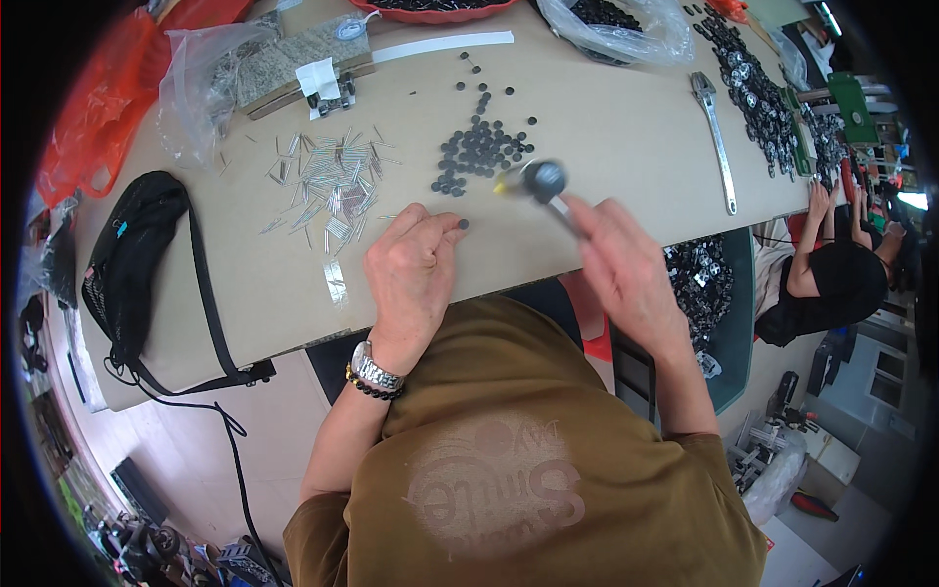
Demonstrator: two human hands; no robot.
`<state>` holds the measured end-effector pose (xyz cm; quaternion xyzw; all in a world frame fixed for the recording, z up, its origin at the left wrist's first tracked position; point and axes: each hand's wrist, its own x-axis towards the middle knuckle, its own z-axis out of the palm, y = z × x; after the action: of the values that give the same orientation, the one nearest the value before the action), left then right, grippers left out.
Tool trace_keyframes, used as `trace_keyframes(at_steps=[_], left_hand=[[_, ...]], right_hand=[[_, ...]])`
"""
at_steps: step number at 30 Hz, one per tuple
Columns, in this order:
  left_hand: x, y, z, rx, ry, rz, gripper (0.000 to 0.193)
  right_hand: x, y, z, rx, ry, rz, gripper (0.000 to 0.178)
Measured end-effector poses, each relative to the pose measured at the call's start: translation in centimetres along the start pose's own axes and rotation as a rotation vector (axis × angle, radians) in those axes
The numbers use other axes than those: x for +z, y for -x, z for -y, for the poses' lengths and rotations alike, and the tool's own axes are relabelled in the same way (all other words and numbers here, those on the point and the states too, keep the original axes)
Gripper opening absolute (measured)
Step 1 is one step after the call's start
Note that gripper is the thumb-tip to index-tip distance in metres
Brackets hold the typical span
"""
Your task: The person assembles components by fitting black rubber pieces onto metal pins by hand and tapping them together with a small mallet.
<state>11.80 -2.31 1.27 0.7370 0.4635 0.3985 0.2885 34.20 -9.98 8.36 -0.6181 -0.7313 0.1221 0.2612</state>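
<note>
My left hand (411, 256) rests on the table with its fingers curled in a pinch. A small black disc (464, 224) shows right at the thumb and fingertip; whether a pin sits under it is hidden. In my right hand (626, 272) is a hammer, held by its handle above the table. Its dark round head (545, 180) and yellow face are smeared by motion. Just beyond the hands lies a cluster of black discs (474, 150). A loose pile of thin metal pins (342, 181) spreads to the left of it.
An adjustable wrench (719, 147) lies at the right, near many dark metal parts (753, 93). A black bag (142, 259) with a strap sits at the left. Below the right edge stands a green bin (740, 323) of parts. Another person (831, 274) sits farther right.
</note>
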Motion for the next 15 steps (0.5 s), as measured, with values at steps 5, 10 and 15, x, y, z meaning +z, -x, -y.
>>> trace_keyframes(at_steps=[5,10,15], left_hand=[[0.0,-0.1,-0.1,-0.006,-0.059,0.023,0.011],[0.0,0.0,0.0,0.006,-0.071,0.026,0.011],[0.1,0.0,0.0,0.021,-0.035,-0.016,0.007]], right_hand=[[0.8,0.0,2.3,0.015,-0.097,0.191,0.053],[0.7,-0.5,2.6,0.022,-0.015,0.267,0.052],[-0.3,-1.0,3.5,0.024,-0.030,0.260,0.051]])
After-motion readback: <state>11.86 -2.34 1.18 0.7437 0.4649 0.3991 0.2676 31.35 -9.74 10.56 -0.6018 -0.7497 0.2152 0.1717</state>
